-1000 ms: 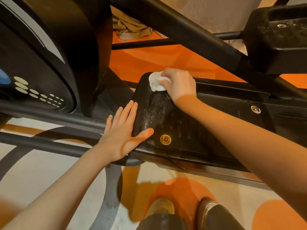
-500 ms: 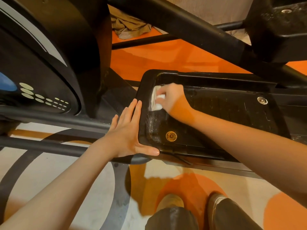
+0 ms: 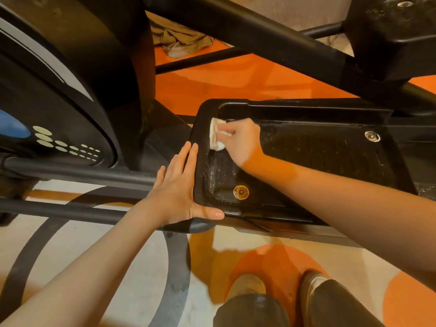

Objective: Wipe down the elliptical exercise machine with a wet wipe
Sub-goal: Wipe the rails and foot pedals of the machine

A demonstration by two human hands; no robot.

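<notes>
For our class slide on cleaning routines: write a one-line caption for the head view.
Right hand presses a wet wipe into the pedal tray corner while the left hand steadies its end.

Raised pedal rim (image 3: 200, 147) walls the tray, sloping frame bar (image 3: 271, 41) crosses overhead

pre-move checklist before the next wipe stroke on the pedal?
1. Wet wipe held by right hand: ok, fingers pinch it.
2. Wipe in contact with foot pedal: ok, pressed at the front inner corner.
3. Left hand steadying pedal: ok, flat against the front edge, thumb along the near rim.
4. Pedal front clean: not ok, whitish streaks remain near the brass bolt.
5. Stroke path free: ok, nothing lies in the pedal tray.
6. Wipe still damp: cannot tell.
</notes>
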